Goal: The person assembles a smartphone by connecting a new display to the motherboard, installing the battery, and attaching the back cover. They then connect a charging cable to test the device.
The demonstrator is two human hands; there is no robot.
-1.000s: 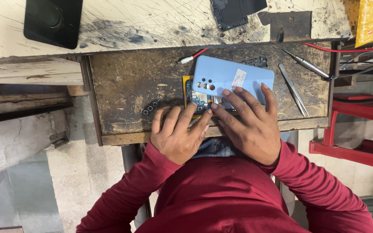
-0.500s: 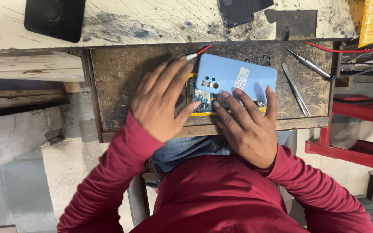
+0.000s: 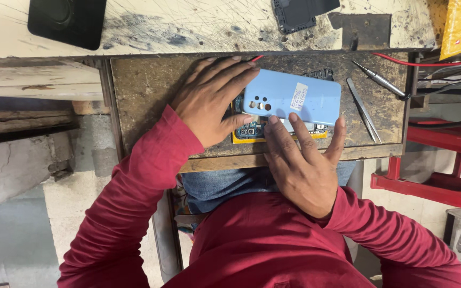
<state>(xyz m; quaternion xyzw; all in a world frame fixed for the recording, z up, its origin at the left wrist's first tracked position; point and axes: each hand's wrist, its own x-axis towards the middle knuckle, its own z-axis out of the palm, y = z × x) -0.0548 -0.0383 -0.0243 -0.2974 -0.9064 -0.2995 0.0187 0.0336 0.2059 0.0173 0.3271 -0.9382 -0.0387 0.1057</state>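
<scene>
A light blue phone back cover [image 3: 300,98] lies tilted over an opened phone [image 3: 252,130] with a yellow edge and bare circuit parts, on a worn pull-out wooden shelf [image 3: 145,96]. My left hand [image 3: 212,101] rests flat on the shelf, fingers spread, its fingertips at the cover's left end. The fingers of my right hand [image 3: 300,160] press on the cover's near edge and on the phone below it. Both arms wear dark red sleeves.
Metal tweezers [image 3: 363,109] and a pointed probe tool [image 3: 380,80] lie right of the phone. A red wire [image 3: 417,63] runs along the back. A black square pad [image 3: 68,21] and a dark phone frame [image 3: 297,13] lie on the scratched benchtop. A red stool [image 3: 444,154] stands at right.
My left hand slid from the shelf's near edge forward and up to the cover's left end. The right hand stayed on the cover's near edge.
</scene>
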